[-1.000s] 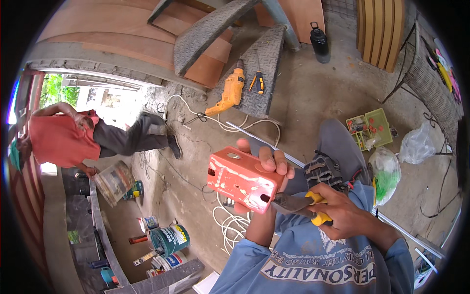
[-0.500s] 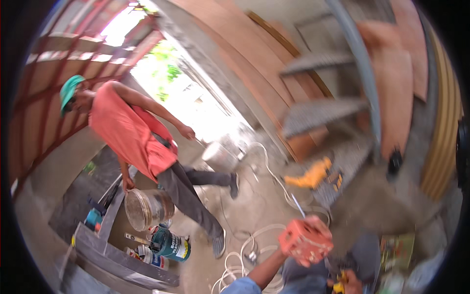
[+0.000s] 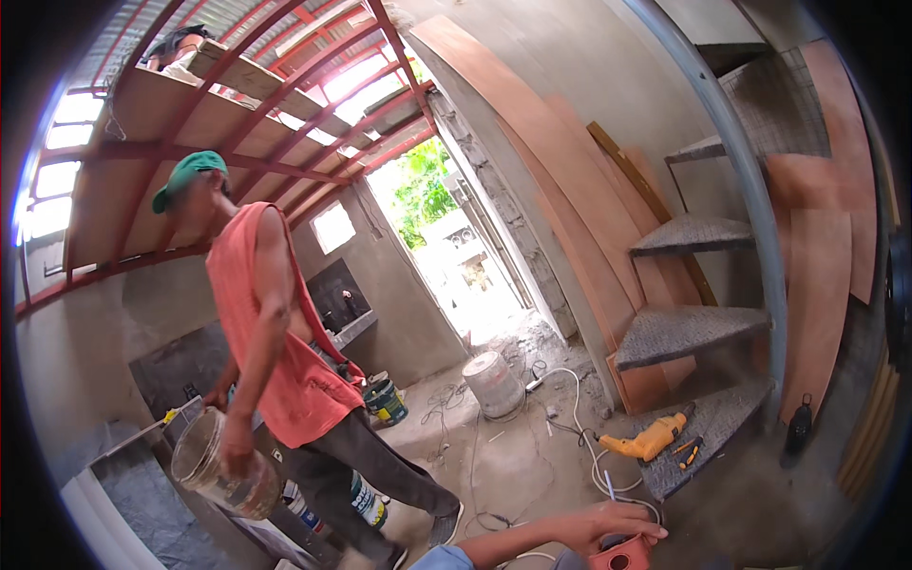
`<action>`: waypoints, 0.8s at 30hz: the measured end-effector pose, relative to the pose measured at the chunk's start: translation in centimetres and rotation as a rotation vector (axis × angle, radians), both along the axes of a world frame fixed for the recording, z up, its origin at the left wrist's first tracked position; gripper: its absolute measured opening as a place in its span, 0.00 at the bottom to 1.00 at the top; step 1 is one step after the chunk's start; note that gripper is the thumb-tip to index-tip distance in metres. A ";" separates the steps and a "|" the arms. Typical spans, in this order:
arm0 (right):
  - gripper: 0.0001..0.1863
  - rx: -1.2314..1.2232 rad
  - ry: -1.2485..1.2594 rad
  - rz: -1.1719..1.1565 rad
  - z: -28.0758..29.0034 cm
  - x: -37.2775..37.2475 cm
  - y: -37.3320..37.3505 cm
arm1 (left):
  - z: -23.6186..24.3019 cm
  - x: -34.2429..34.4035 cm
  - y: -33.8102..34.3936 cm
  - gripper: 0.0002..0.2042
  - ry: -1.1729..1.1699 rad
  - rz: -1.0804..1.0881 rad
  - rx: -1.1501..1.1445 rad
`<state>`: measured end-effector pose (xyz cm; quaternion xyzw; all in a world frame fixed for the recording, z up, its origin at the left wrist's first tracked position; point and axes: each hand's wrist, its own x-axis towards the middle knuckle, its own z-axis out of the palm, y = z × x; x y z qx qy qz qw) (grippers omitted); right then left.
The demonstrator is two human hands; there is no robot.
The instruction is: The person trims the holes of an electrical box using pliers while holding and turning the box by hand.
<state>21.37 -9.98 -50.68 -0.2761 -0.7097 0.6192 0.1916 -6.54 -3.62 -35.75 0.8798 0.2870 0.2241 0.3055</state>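
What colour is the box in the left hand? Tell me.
The box is salmon red, seen in the head view.

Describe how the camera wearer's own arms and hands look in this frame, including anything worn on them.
The left hand is bare, with no glove visible. A light blue fabric sleeve shows at the lower edge and stops short of the wrist, leaving the forearm uncovered; no marking shows on its visible part. The right hand and its sleeve are out of view.
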 end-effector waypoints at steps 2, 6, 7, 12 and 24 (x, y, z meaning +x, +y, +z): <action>0.35 -0.043 -0.019 0.005 -1.8 1.0 -1.8 | -0.2 0.4 0.9 0.35 -0.033 -0.010 0.035; 0.24 0.200 -0.005 -0.019 0.7 3.9 -0.5 | -6.2 1.7 -1.0 0.29 -0.664 0.257 -0.314; 0.21 -0.206 0.195 -0.208 2.8 4.5 -0.6 | -7.2 2.8 -1.4 0.33 -0.862 0.555 -0.406; 0.11 0.181 -0.299 -0.891 -2.0 10.2 -0.1 | -9.8 8.1 -0.7 0.34 -1.583 0.573 -1.161; 0.12 0.195 -0.682 -1.247 -18.1 17.4 -8.2 | -12.0 14.0 -3.2 0.33 -1.378 0.555 -1.672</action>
